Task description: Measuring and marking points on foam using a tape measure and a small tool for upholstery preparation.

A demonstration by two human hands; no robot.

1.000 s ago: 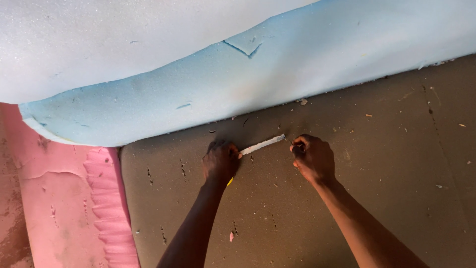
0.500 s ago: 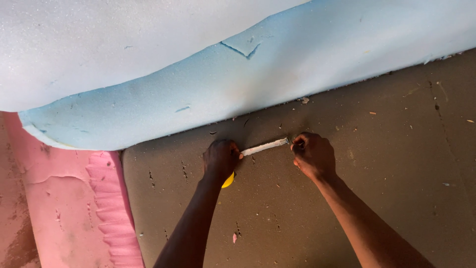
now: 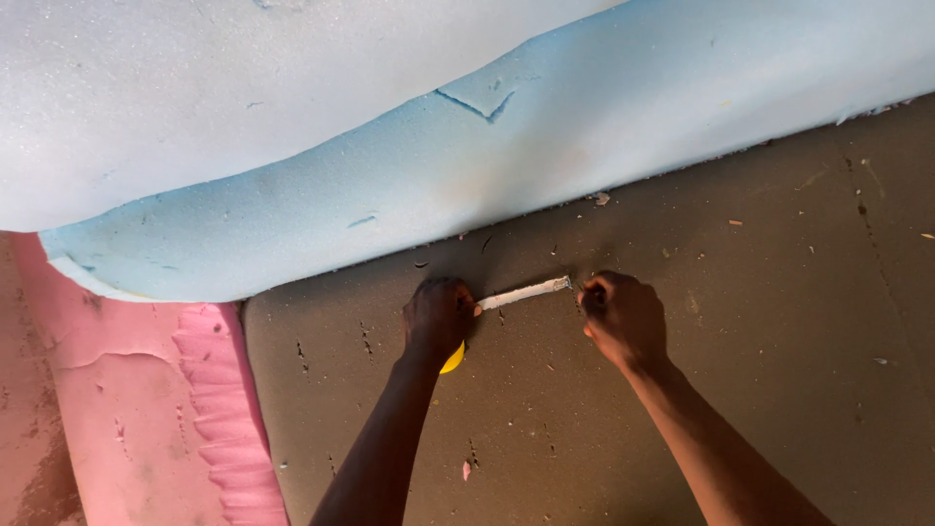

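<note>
Both hands on a tape measure, blade stretched flat on brown foam.

Left hand [image 3: 438, 317] is clenched over the yellow tape measure case [image 3: 452, 360], pressing it onto the brown foam sheet [image 3: 760, 321]. Right hand [image 3: 623, 317] pinches the end of the white blade [image 3: 524, 292], which spans the gap between the hands just below the blue foam slab [image 3: 545, 166]. Blade looks thin and springy, likely to kink; best held at the end hook and case. Foam is soft and crumbly, debris all over. Pink foam [image 3: 146, 409] sits at left.
</note>
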